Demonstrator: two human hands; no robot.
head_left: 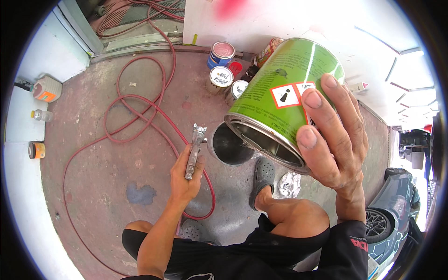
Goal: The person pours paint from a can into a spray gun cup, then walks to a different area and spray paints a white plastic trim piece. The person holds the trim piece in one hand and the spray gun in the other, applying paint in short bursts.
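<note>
My right hand (333, 135) grips a green metal can (298, 70) with red-edged warning labels. The can is tilted, its open silver rim facing down and to the left. Below that rim is the round open metal cup (228, 145) of a spray gun (194, 154). My left hand (185, 175) is wrapped round the gun's silver body. Part of the cup's mouth is covered by the can, and its inside looks grey and shiny. Whether liquid is running from can to cup I cannot tell.
A red hose (128, 97) loops over the floor and passes behind the gun. By the far wall stand several paint cans (219, 80). Bottles (46, 88) line the left wall. A crumpled cloth (289, 184) lies near my shoe (264, 177). A car (389, 214) is at right.
</note>
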